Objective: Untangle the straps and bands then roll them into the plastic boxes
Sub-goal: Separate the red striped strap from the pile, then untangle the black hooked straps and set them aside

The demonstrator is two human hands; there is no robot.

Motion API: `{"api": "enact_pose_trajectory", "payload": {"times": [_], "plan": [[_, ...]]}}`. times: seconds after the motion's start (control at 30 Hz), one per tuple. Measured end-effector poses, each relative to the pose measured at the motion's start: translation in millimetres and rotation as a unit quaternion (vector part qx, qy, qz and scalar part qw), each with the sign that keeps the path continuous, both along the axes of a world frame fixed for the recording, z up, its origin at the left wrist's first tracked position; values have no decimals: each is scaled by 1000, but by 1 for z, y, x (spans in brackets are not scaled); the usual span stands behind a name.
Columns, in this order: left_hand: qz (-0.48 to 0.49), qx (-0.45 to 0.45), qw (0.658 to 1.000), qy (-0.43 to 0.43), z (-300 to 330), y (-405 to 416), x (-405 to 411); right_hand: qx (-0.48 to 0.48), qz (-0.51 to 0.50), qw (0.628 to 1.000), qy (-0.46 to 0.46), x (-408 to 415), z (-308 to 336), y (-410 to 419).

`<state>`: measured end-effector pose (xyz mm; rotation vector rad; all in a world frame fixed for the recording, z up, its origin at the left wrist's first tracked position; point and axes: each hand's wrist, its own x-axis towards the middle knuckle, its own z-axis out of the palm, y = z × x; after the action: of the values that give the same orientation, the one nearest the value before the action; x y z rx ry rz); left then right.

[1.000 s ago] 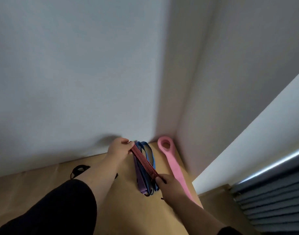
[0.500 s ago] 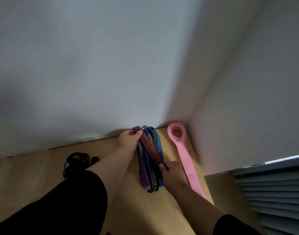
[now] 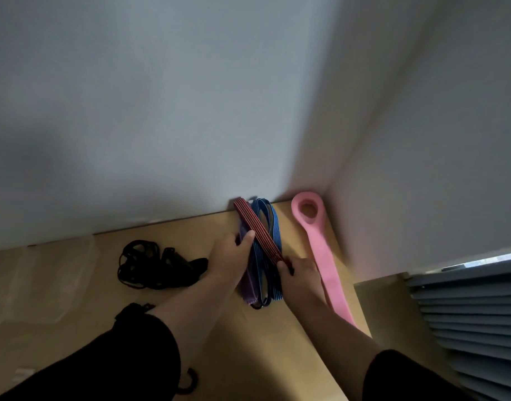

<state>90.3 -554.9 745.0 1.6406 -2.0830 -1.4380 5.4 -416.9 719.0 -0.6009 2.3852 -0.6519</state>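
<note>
Since half a second ago the left hand [image 3: 230, 257] has slid down the red-and-black striped elastic strap [image 3: 258, 231], off its far end, and now pinches the flat purple band [image 3: 246, 280] beside it. The right hand [image 3: 299, 274] still grips the strap's near end. A blue striped band [image 3: 267, 227] lies between both hands on the wooden table [image 3: 228, 342]; a wide pink loop band [image 3: 320, 250] lies right of the right hand, a black cord tangle [image 3: 153, 264] left of the left.

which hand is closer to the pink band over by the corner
Right. The right hand sits just beside the pink band, pinching the red striped strap. The left hand is farther off, across the blue and purple bands.
</note>
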Motion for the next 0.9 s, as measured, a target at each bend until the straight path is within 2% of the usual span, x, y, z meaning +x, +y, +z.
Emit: {"api": "enact_pose_trajectory", "payload": {"times": [0.1, 0.3, 0.47, 0.7, 0.9], "plan": [[19, 15, 999, 20, -2, 9, 9, -16, -12, 1000, -3, 2, 7, 4], [5, 15, 1000, -26, 7, 16, 26, -13, -7, 1000, 10, 7, 23, 17], [-18, 39, 999, 10, 19, 30, 48, 14, 28, 999, 26, 23, 33, 43], [-12, 31, 999, 23, 48, 49, 94, 10, 95, 995, 35, 55, 61, 76], [-12, -31, 999, 0, 70, 73, 153, -4, 139, 990, 35, 90, 78, 93]]}}
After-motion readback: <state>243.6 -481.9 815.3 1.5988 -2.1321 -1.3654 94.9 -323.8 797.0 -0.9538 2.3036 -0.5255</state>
